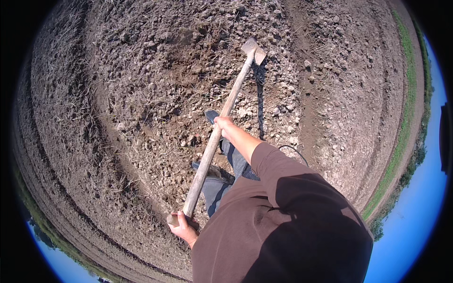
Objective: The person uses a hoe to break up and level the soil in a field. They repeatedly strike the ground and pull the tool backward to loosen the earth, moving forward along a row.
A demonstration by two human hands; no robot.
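Note:
A spade (231,97) with a long wooden shaft slants across the view from lower left to upper right. My left hand (184,227) is wrapped around the T-shaped grip (173,220) at its near end. Around the middle of the shaft closes my right hand (223,123), its arm reaching over from the right. The metal blade (260,56) is at the far end, over cloddy soil (279,88); whether it touches the ground I cannot tell. A thin shadow of the tool falls below the blade.
My dark shoe (211,115) shows beside the shaft, and another shoe tip (195,165) pokes out lower down. A dark cable (297,151) loops near my right arm. Bare furrows (306,120) run along both sides. A green grass strip (407,88) borders the field at right.

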